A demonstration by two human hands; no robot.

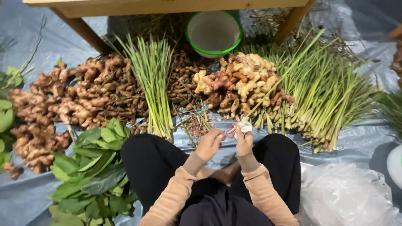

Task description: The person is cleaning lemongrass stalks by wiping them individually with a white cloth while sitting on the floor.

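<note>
We sit on a grey tarp (37,33) spread over the floor, knees apart in black trousers. The widest heap is the lemongrass (331,96) fanned out at the right, its pale butts toward us. Next comes the ginger pile (83,96) at the left, then the leaves (96,167) beside our left knee. A narrower lemongrass bundle (153,83) lies upright between the ginger and a paler root heap (240,81) in the middle. Behind that heap a white bowl (213,31) with a green rim stands under a wooden bench. A clear plastic bag (343,196) lies crumpled by our right knee. Our right hand (245,140) is closed round a small pale root piece (244,124), held just above the tarp between our knees. Our left hand (209,144) is curled, fingertips pinched near that piece; we cannot tell whether they touch it.
</note>
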